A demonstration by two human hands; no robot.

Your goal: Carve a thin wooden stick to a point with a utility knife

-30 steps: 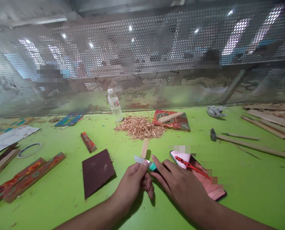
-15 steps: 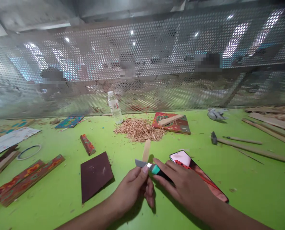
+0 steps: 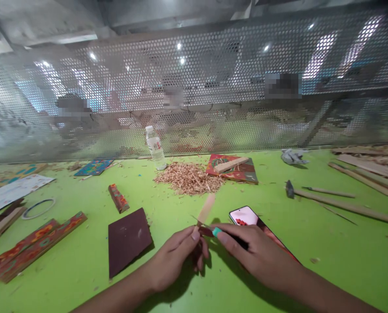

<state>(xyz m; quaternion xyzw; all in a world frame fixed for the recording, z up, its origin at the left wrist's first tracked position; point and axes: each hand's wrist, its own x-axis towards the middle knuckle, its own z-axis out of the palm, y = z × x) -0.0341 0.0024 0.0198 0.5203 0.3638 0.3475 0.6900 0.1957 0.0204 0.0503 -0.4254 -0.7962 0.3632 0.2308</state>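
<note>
My left hand (image 3: pixel 177 256) is closed round the near end of a thin pale wood strip (image 3: pixel 207 208), which points away over the green table. My right hand (image 3: pixel 259 252) grips a utility knife (image 3: pixel 217 231) with a black and teal handle. Its blade lies edge-on across the strip, close to my left thumb, and is partly hard to make out. Beyond the strip lies a heap of wood shavings (image 3: pixel 190 178). A phone (image 3: pixel 246 215) with a lit screen lies partly hidden behind my right hand. Left of my hands is a dark brown sheet of sandpaper (image 3: pixel 128 241).
A water bottle (image 3: pixel 155 150) stands behind the shavings, beside a painted board (image 3: pixel 249 174) with a wood piece on it. Painted wood strips (image 3: pixel 44 248) and a tape ring (image 3: pixel 39 208) lie left. A hammer (image 3: pixel 331 202) lies right. A perforated metal screen (image 3: pixel 194 95) rises behind.
The knife blade has turned from flat to edge-on against the strip. The wood strip has tilted to the right, and my right hand has rolled so its thumb now shows.
</note>
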